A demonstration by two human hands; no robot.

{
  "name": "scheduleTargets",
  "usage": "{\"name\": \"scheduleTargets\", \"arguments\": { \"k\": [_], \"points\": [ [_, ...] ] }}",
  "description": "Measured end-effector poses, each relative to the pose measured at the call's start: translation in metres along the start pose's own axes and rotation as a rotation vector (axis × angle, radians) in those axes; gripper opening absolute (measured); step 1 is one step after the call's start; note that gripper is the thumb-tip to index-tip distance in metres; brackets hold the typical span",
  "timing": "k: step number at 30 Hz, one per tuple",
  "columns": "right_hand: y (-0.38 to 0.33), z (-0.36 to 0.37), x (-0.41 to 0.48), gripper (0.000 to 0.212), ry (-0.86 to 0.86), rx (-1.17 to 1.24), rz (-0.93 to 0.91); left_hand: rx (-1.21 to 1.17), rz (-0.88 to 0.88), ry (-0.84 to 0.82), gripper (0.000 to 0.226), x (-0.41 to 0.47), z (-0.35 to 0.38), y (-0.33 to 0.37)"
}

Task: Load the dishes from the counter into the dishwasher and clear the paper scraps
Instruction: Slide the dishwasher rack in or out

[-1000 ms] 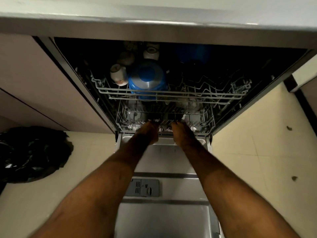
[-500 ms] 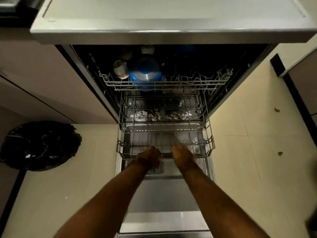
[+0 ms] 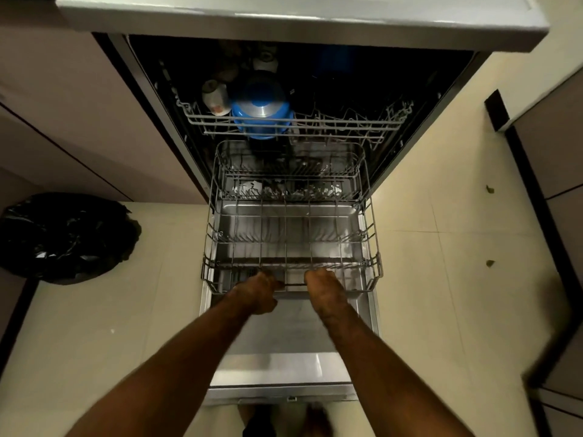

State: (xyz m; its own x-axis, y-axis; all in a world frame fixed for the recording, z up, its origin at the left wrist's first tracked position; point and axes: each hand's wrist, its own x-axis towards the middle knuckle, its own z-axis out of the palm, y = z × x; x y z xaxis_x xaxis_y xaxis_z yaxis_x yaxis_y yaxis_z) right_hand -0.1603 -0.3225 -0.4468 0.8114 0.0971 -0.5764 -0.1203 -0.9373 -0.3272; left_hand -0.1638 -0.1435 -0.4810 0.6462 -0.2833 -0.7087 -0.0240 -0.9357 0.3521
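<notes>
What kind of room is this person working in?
Most likely a home kitchen. An open dishwasher sits under a counter, its lower rack pulled out by both hands, with cups in the upper rack and a black trash bag on the tiled floor.

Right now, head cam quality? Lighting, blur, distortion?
Head view: dim and warm; the dishwasher cavity is near black, so only the blue container and a pale cup read on the upper rack. Wide-angle bowing bends the countertop edge. Motion blur smears the lower right corner. Left hand and right hand on the lower rack look soft.
</notes>
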Motion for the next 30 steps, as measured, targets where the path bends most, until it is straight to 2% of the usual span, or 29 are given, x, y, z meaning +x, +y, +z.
{"name": "scheduleTargets", "arguments": {
  "k": [8,14,20,22,25,30],
  "points": [
    [0.002,0.010,-0.018,0.032,-0.106,-0.210,0.014,-0.009,-0.047,-0.046,0.060,-0.022,0.022,0.010],
    [0.010,0.019,-0.029,0.033,-0.108,-0.309,-0.069,0.047,-0.071,-0.056,0.057,-0.037,0.029,0.017],
    [0.021,0.026,-0.039,0.033,-0.189,-0.239,-0.080,0.165,-0.029,-0.079,0.079,-0.054,0.034,0.016],
    [0.021,0.021,-0.051,0.047,-0.202,-0.199,-0.058,0.224,-0.042,-0.022,0.086,-0.065,0.036,0.019],
    [0.019,0.003,-0.071,0.073,-0.048,-0.261,-0.118,0.191,-0.059,0.084,0.088,-0.083,0.030,0.026],
    [-0.005,-0.053,-0.095,0.082,0.147,-0.238,-0.202,0.265,0.057,0.306,0.086,-0.128,-0.008,0.041]
  ]
}}
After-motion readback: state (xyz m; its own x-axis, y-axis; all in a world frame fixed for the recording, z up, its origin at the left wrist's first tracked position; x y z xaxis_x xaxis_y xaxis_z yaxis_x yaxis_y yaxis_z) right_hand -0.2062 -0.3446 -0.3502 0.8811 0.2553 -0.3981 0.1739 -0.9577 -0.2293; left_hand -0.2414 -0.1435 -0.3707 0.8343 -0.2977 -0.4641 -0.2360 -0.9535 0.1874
